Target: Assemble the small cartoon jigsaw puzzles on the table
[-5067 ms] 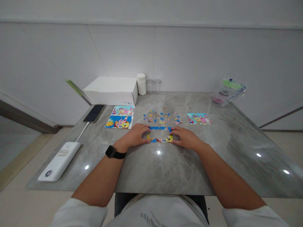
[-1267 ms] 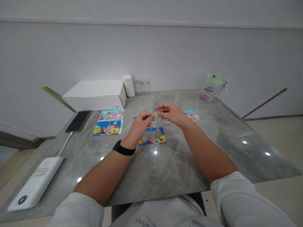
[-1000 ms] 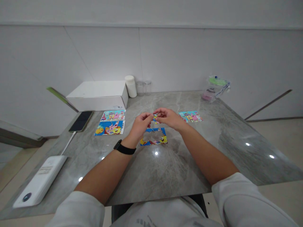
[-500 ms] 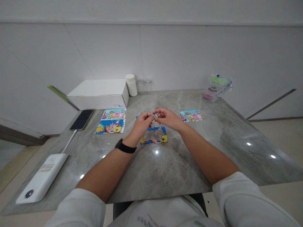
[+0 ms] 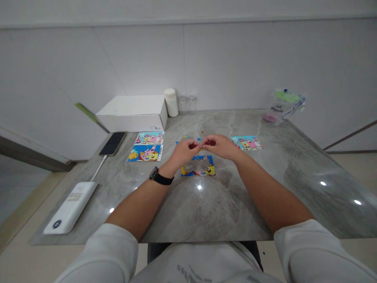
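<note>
My left hand (image 5: 187,151), with a black watch (image 5: 161,177) on its wrist, has thumb and forefinger pinched together above the middle of the table. My right hand (image 5: 219,146) pinches too, its fingertips meeting those of the left. A small puzzle piece seems to be between the fingertips, mostly hidden by them. Just below the hands lies a blue and yellow puzzle border (image 5: 198,173) with an irregular grey opening in its middle. Several loose puzzle pieces, among them a blue one (image 5: 199,139), lie behind the hands.
Two cartoon picture cards, one the lower card (image 5: 145,153), lie left; another card (image 5: 247,143) lies right. A phone (image 5: 113,143) connects by cable to a power bank (image 5: 70,207). Behind stand a white box (image 5: 131,114), a white bottle (image 5: 171,103), two glasses and a plastic bag (image 5: 284,106).
The camera view has shifted, moving the table's contents rightward in the picture. The fingertips have come closer together; the yellow piece seen between them before is now mostly hidden.
</note>
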A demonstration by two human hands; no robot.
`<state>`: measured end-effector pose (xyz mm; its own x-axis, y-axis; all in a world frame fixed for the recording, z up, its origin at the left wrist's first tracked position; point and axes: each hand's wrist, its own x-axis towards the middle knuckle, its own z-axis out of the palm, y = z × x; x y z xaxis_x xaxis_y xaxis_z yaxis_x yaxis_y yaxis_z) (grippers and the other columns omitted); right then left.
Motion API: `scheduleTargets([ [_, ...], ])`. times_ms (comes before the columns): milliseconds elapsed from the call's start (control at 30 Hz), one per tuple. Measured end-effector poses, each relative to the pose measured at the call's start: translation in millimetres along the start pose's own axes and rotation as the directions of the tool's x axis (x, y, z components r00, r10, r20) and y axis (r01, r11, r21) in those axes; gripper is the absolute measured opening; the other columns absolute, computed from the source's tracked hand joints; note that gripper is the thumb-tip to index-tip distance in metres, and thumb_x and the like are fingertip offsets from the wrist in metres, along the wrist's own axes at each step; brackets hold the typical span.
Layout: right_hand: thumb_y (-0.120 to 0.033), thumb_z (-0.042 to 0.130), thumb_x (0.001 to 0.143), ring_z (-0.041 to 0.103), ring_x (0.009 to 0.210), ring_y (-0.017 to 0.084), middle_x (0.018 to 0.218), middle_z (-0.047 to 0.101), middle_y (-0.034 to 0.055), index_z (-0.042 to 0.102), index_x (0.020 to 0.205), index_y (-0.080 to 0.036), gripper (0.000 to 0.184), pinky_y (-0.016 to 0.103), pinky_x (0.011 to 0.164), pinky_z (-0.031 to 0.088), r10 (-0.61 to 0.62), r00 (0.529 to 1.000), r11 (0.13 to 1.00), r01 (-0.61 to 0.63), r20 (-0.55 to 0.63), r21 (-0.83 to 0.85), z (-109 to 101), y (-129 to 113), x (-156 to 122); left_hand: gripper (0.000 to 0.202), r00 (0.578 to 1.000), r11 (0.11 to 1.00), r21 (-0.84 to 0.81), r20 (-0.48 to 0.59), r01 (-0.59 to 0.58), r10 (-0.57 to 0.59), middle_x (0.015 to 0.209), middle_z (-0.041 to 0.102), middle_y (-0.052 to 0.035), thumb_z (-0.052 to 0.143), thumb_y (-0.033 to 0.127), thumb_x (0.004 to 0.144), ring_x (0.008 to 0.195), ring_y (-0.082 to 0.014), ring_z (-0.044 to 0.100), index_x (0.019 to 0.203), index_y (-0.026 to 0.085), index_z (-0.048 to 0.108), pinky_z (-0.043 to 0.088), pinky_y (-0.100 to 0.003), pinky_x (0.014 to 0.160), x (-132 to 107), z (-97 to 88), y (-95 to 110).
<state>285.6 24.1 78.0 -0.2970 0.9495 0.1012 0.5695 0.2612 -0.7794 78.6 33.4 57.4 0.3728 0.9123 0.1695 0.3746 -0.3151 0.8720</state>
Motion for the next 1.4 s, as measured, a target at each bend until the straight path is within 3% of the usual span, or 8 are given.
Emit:
scheduleTargets([
  [167, -0.031, 0.072, 0.082, 0.060, 0.069, 0.017, 0.076, 0.073, 0.0011, 0.078, 0.083, -0.023, 0.010, 0.029, 0.065, 0.040, 0.011, 0.998, 0.988, -0.002, 0.057, -0.152, -3.8, 5.0, -0.4, 0.024, 0.998, 0.997, 0.082, 0.057, -0.015, 0.010, 0.075, 0.070, -0.0008, 0.065, 0.039, 0.089, 0.069, -0.0152, 0.058, 0.080, 0.018, 0.073, 0.040, -0.028, 0.064, -0.5, 5.0, -7.7],
  [300, -0.027, 0.075, 0.076, 0.062, 0.069, 0.018, 0.074, 0.075, 0.0000, 0.079, 0.076, -0.025, 0.004, 0.029, 0.064, 0.039, 0.041, 0.984, 0.975, -0.002, 0.172, -0.224, -3.1, 14.6, 0.0, 0.024, 0.977, 0.970, 0.229, 0.209, -0.076, 0.027, 0.079, 0.073, -0.0030, 0.062, 0.038, 0.091, 0.071, -0.0176, 0.060, 0.082, 0.020, 0.074, 0.040, -0.030, 0.066, -2.6, 8.0, -14.5],
  [467, -0.023, 0.077, 0.071, 0.063, 0.066, 0.018, 0.070, 0.075, -0.0011, 0.079, 0.071, -0.025, 0.003, 0.028, 0.061, 0.039, 0.120, 0.937, 0.963, -0.031, 0.327, -0.267, 2.7, 25.3, -1.2, 0.023, 0.957, 0.891, 0.439, 0.289, -0.116, -0.018, 0.073, 0.068, -0.0033, 0.081, 0.043, 0.078, 0.065, -0.0197, 0.057, 0.076, 0.022, 0.071, 0.038, -0.032, 0.065, -12.1, 10.0, -14.6],
  [567, -0.024, 0.079, 0.070, 0.065, 0.068, 0.018, 0.072, 0.077, -0.0007, 0.080, 0.073, -0.024, 0.003, 0.027, 0.062, 0.041, 0.162, 0.920, 0.961, -0.065, 0.357, -0.270, 7.8, 28.4, -1.2, 0.033, 0.925, 0.851, 0.513, 0.367, -0.110, -0.102, 0.064, 0.061, -0.0020, 0.084, 0.049, 0.075, 0.061, -0.0195, 0.055, 0.068, 0.022, 0.066, 0.035, -0.032, 0.063, -18.5, 10.3, -8.5],
  [700, -0.026, 0.076, 0.076, 0.069, 0.076, 0.017, 0.081, 0.080, 0.0001, 0.082, 0.083, -0.022, 0.010, 0.024, 0.066, 0.045, 0.233, 0.871, 0.935, -0.079, 0.432, -0.345, 11.5, 27.9, -0.5, 0.039, 0.858, 0.771, 0.618, 0.472, -0.156, -0.204, 0.067, 0.064, -0.0030, 0.074, 0.059, 0.084, 0.067, -0.0209, 0.060, 0.074, 0.021, 0.068, 0.035, -0.031, 0.064, -23.3, 8.1, 7.1],
  [867, -0.027, 0.072, 0.083, 0.071, 0.083, 0.018, 0.090, 0.082, 0.0012, 0.083, 0.094, -0.021, 0.017, 0.023, 0.070, 0.046, 0.279, 0.826, 0.903, -0.053, 0.490, -0.426, 11.4, 20.8, -1.5, 0.044, 0.847, 0.704, 0.684, 0.477, -0.190, -0.235, 0.082, 0.071, -0.0052, 0.069, 0.064, 0.088, 0.074, -0.0217, 0.064, 0.086, 0.020, 0.070, 0.036, -0.031, 0.062, -25.5, 8.0, 19.1],
  [1033, -0.027, 0.072, 0.084, 0.073, 0.086, 0.019, 0.094, 0.083, 0.0020, 0.084, 0.097, -0.023, 0.018, 0.023, 0.070, 0.046, 0.306, 0.824, 0.878, -0.051, 0.477, -0.476, 14.4, 16.7, -2.2, 0.040, 0.865, 0.669, 0.707, 0.464, -0.231, -0.191, 0.100, 0.073, -0.0079, 0.071, 0.060, 0.088, 0.086, -0.0242, 0.067, 0.097, 0.021, 0.071, 0.042, -0.031, 0.067, -27.7, 12.6, 11.0],
  [1400, -0.027, 0.070, 0.086, 0.073, 0.087, 0.018, 0.098, 0.083, 0.0026, 0.085, 0.102, -0.022, 0.022, 0.023, 0.068, 0.045, 0.341, 0.821, 0.839, -0.047, 0.457, -0.542, 16.6, 11.5, -2.8, 0.040, 0.859, 0.662, 0.718, 0.461, -0.214, -0.222, 0.103, 0.073, -0.0085, 0.072, 0.061, 0.089, 0.088, -0.0259, 0.070, 0.097, 0.021, 0.072, 0.045, -0.032, 0.067, -28.3, 13.9, 9.6],
])
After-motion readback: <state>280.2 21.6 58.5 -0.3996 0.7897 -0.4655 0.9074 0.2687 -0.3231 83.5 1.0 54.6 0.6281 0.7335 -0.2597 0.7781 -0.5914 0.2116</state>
